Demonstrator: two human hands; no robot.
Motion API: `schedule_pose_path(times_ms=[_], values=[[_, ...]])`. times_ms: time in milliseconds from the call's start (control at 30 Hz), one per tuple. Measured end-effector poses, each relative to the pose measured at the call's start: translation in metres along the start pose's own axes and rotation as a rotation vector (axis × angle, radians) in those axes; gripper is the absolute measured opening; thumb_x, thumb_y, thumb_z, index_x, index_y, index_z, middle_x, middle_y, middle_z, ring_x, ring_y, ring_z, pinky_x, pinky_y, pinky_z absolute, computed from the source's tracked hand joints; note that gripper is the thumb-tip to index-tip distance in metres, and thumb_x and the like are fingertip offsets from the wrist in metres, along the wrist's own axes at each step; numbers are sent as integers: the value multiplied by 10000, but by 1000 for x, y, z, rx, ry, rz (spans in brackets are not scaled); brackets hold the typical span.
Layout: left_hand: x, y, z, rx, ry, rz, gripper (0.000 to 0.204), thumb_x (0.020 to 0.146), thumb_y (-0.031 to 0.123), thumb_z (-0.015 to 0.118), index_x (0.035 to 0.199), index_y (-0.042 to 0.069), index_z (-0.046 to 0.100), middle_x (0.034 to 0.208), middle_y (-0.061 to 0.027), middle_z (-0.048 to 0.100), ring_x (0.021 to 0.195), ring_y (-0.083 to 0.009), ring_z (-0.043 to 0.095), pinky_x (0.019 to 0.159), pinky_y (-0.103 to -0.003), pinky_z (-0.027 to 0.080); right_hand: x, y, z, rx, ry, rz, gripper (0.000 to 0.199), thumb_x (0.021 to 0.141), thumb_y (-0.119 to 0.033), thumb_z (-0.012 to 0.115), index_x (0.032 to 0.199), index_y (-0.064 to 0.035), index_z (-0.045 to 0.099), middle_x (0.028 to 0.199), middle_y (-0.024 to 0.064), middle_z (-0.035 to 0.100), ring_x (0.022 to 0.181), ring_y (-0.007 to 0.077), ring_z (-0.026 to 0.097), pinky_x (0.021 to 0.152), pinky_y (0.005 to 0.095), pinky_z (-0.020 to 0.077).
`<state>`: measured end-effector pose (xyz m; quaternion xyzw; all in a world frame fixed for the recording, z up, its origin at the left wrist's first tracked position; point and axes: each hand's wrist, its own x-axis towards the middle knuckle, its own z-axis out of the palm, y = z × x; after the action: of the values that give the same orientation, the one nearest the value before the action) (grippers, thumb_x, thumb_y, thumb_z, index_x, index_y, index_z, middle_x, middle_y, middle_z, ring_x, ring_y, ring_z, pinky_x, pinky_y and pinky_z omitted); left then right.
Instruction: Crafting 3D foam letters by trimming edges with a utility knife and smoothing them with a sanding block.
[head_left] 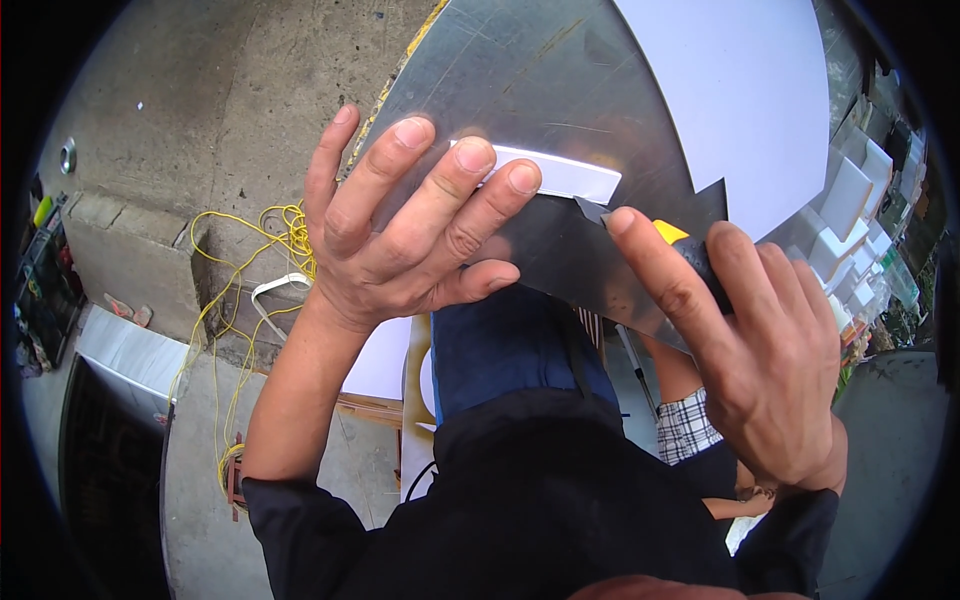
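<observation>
A narrow white strip (578,177) with a raised edge lies across the dark, scratched metal surface (560,75). My left hand (400,225) is spread above the surface, its fingertips resting on the left part of the strip and its thumb stretched toward the near side. In my right hand (765,350) is a black and yellow utility knife (670,232), the index finger stretched along it toward the blade. The dark blade (592,210) meets the strip's near edge close to its right end. Most of the knife's handle is hidden by the fingers.
A large white sheet (745,90) lies on the metal surface at the far right. White offcuts (850,215) are heaped beyond it. Yellow cord (290,235) lies tangled on the concrete at left. Another person's checkered clothing (690,428) shows at lower right.
</observation>
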<state>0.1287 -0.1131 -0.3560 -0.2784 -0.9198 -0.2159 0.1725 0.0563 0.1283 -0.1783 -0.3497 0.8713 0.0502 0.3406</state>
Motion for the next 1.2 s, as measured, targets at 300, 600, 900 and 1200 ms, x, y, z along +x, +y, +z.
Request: schedule_pose_path(times_ms=[300, 600, 900, 1200], values=[[-1, 0, -1, 7, -11, -7, 570, 1042, 652, 387, 1319, 275, 711, 1429, -5, 521, 1411, -276, 424, 1187, -545, 376, -1, 3, 2, 44, 14, 14, 815, 677, -197, 802, 1467, -192, 605, 961, 76, 528, 759, 228, 528, 656, 361, 423], [-2, 4, 0, 13, -4, -66, 538, 1043, 659, 357, 1322, 351, 700, 1371, 54, 538, 1378, -211, 453, 1199, -555, 370, -4, 7, 2, 37, -8, 17, 765, 742, -251, 765, 1484, -197, 588, 967, 76, 535, 760, 232, 528, 661, 361, 421], [-2, 2, 0, 1, 1, -38, 541, 1046, 639, 379, 1318, 305, 707, 1403, 18, 527, 1399, -247, 434, 1204, -556, 357, -9, 14, 4, 21, -36, 25, 692, 830, -292, 709, 1500, -194, 569, 973, 90, 540, 773, 239, 533, 665, 374, 419], [-4, 7, 0, -7, -2, -98, 519, 1043, 646, 369, 1322, 365, 703, 1392, 55, 522, 1396, -220, 435, 1216, -554, 335, -22, 16, 11, 37, -12, 31, 652, 860, -253, 703, 1495, -184, 571, 991, 98, 557, 791, 242, 548, 683, 373, 436]])
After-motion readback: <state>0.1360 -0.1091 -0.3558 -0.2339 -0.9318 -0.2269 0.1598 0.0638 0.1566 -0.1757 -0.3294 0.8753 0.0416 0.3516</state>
